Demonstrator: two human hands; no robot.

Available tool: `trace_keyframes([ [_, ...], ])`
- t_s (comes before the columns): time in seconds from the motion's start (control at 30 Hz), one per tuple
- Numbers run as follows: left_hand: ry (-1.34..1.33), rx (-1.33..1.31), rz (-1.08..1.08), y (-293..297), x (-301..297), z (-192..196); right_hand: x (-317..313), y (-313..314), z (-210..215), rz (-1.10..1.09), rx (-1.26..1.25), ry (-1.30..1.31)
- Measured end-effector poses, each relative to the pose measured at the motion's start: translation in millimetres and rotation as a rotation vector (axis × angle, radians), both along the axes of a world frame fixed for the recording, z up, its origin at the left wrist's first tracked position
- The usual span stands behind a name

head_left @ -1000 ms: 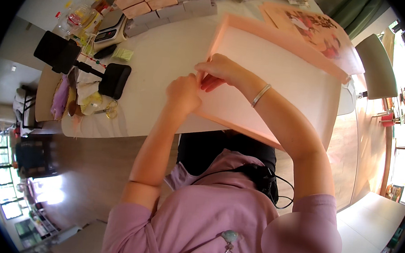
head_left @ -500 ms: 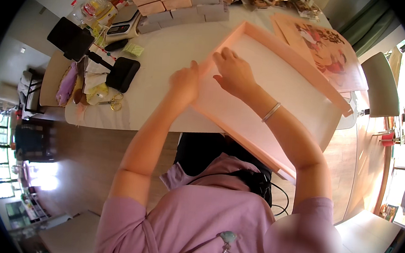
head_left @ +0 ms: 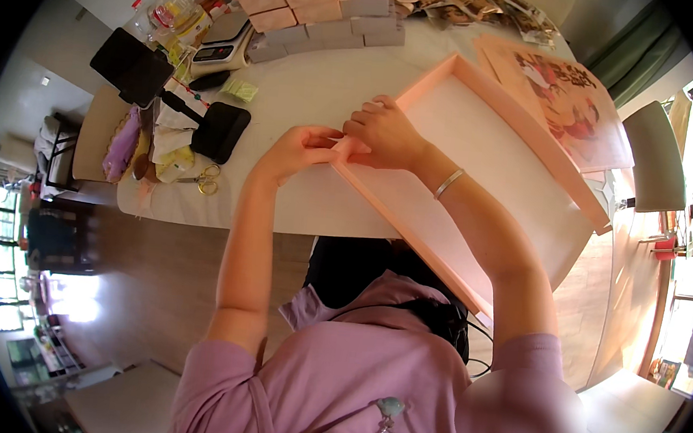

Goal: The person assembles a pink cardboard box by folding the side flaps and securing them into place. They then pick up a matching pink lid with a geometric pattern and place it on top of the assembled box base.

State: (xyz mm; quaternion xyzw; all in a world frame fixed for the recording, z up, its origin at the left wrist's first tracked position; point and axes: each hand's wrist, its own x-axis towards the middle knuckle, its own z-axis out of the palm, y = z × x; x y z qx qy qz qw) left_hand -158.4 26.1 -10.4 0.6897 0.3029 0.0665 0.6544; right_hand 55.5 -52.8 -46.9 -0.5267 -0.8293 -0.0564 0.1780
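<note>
The big pink box (head_left: 480, 170) had swung round since a moment before, so its corner now sat right at both hands. The left hand (head_left: 299, 149) pinched that corner. The right hand (head_left: 386, 130) pressed down on the edge, fingers curled. The box lay on a white table (head_left: 307, 99) with small boxes (head_left: 314, 2) and scissors (head_left: 203, 179). The floor was wood.

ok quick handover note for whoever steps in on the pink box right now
Left hand: pinching the near-left corner of the pink box tray.
Right hand: pressing the same corner from the inner side.
The tray lies flat on the white table, partly past its near edge. The printed pink lid lies beyond it, small boxes stacked at the far side, scissors to the left.
Done: tray walls stand up.
Left: the corner in hand looks unfinished; lid not on.
</note>
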Motion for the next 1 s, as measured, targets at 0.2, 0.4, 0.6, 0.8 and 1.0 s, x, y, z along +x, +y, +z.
trace_keyframes([
  [0.2,-0.183,-0.104,0.050,-1.4,-18.6,-35.4,-2.1,-4.7,-3.8,0.001,0.111,-0.029],
  [0.4,-0.371,-0.003,-0.016,-21.8,-12.1,-46.4,-7.6,-3.8,-9.1,0.037,0.186,0.019],
  [0.6,-0.196,0.077,0.243,-31.0,8.9,-32.1,-14.9,-2.6,-13.3,-0.061,0.163,0.029],
  [0.8,0.040,0.562,0.223,-17.1,23.8,-25.0,31.2,2.8,-6.1,0.009,0.110,0.054],
  [1.0,0.580,0.994,-0.150,-4.3,77.8,10.3,62.1,6.7,12.1,-0.122,-0.066,-0.173],
])
